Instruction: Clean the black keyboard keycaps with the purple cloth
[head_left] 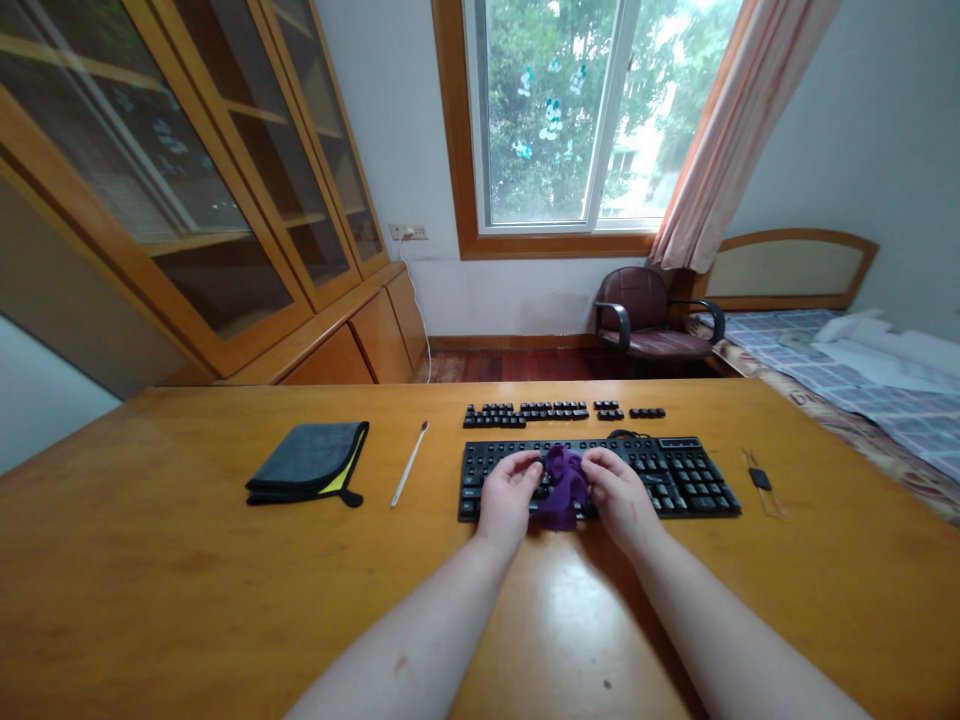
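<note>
My right hand [616, 492] pinches a crumpled purple cloth [564, 490], which hangs in front of the keyboard. My left hand [511, 492] is closed beside the cloth, thumb and forefinger around a small black piece that looks like a keycap [541, 470]. Both hands are over the black keyboard [705, 480], and they hide its middle. Keycaps show on its right part and left edge, while bare switches show along its top rows. Behind the keyboard, loose black keycaps [555, 410] stand in rows on the wooden table.
A folded grey cloth [307, 458] with yellow lining lies at the left on the table [187, 570]. Between it and the keyboard lies a thin white brush [409, 465]. A wire keycap puller [760, 479] is at the right. Beyond the table stands a chair [637, 310].
</note>
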